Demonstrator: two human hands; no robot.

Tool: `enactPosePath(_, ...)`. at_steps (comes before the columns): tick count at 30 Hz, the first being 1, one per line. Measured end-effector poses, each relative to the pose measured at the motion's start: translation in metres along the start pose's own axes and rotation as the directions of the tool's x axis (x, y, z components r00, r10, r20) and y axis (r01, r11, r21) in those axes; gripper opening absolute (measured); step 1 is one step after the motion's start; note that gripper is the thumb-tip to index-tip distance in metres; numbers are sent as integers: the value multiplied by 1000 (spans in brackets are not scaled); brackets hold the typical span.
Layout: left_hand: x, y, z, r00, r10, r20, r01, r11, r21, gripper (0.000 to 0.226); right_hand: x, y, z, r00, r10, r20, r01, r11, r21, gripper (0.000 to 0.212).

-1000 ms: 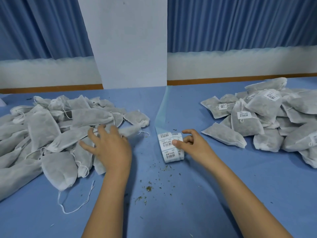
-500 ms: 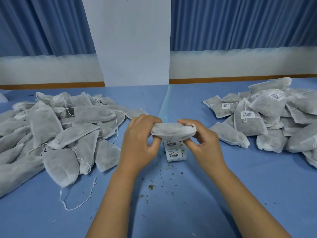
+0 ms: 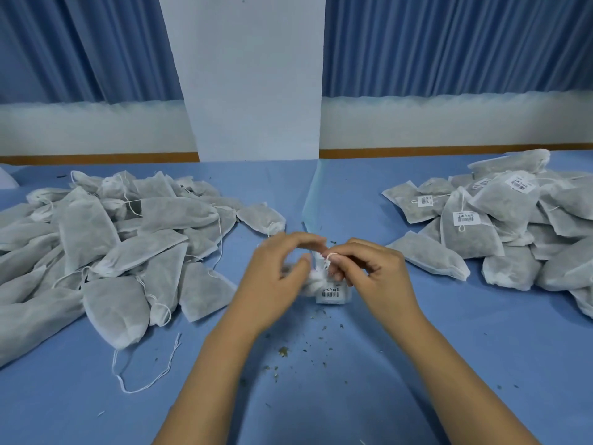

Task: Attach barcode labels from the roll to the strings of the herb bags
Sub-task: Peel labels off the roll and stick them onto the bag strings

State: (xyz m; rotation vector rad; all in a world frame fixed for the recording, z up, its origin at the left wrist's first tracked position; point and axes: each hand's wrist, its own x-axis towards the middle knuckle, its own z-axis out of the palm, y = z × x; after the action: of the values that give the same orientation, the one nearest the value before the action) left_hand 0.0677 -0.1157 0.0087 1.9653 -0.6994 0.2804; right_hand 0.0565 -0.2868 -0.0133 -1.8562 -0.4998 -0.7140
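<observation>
Presently, both hands meet at the centre of the blue surface point(image 3: 481, 364).

Left hand point(image 3: 272, 284): the fingers are curled and the grip is closed round the bunched end of one herb bag point(image 3: 313, 282). Most of the bag is hidden behind the hand, and motion blur softens the fingertips.

Right hand point(image 3: 372, 271): the grip pinches the bag's white string point(image 3: 330, 255), with a loop of it sitting over one fingertip. Whether the two hands touch each other cannot be told.

Label roll point(image 3: 332, 294): it lies on the surface just beneath the held bag, at six o'clock of the fingertips. One barcode label faces up; the rest is covered by the bag and hands.

Plain heap point(image 3: 112, 239): white bags are piled at nine o'clock, well apart from the hands, with drawstrings trailing among them. A loose string point(image 3: 144, 374) lies on the surface at seven o'clock, at the heap's near edge.

Tagged heap point(image 3: 513, 252): bags are piled at three o'clock, several showing a barcode tag point(image 3: 466, 217) on the string.

Herb crumbs point(image 3: 284, 350) are scattered at six o'clock, between the forearms.

At twelve o'clock a white pillar point(image 3: 253, 75) stands behind the surface, flanked by blue curtains point(image 3: 449, 43).
</observation>
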Motion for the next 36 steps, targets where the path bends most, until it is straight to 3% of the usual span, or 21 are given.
enactPosePath(3, -2, -6, 15, 988, -118, 98, 129, 984, -124, 5, -1, -1, 1, 1000, -2, 15, 2, 1000, -30, 11)
enactPosePath(6, 0, -12, 14, 979, -201, 22, 200, 948, -246, 9, 0, -2, 0, 1000, 2, -6, -2, 998, -62, 10)
enactPosePath(8, 1, -13, 10, 981, -189, -32, 174, 950, -260, 14, 0, -1, -1, 999, -32, -9, 31, 992, -125, 10)
enactPosePath(11, -2, -14, 9, 990, -132, -54, 127, 989, -80, 18, -1, -1, 1, 997, -77, 3, 76, 976, -206, 11)
enactPosePath(14, -3, -9, 8, 997, -20, -74, 19, 1000, -15, 18, -1, -2, 3, 998, -60, 7, 60, 989, -135, 13)
enactPosePath(17, -4, -4, 5, 987, 21, -156, -38, 993, -108, 14, 1, -2, -1, 993, -104, 50, 113, 962, -249, 14)
enactPosePath(20, -4, -5, 3, 992, -53, -114, 32, 984, -176, 12, 3, 0, -5, 980, -175, 94, 198, 862, -467, 24)
enactPosePath(23, -5, -9, 0, 992, -86, -92, 73, 987, -144, 20, 6, 0, -8, 981, -191, 41, 181, 812, -555, 27)
enactPosePath(32, -6, -8, -7, 993, -121, 16, 122, 975, -185, 28, 0, 6, -9, 978, -76, -194, -42, 839, -543, 8)
enactPosePath(34, -7, -5, -7, 995, -99, -15, 90, 954, -286, 23, 1, 8, -9, 983, -57, -173, -44, 846, -531, 8)
enactPosePath(36, -8, 0, -4, 991, -93, -91, 45, 900, -434, 17, 1, 6, -7, 993, -115, -42, 72, 826, -559, 8)
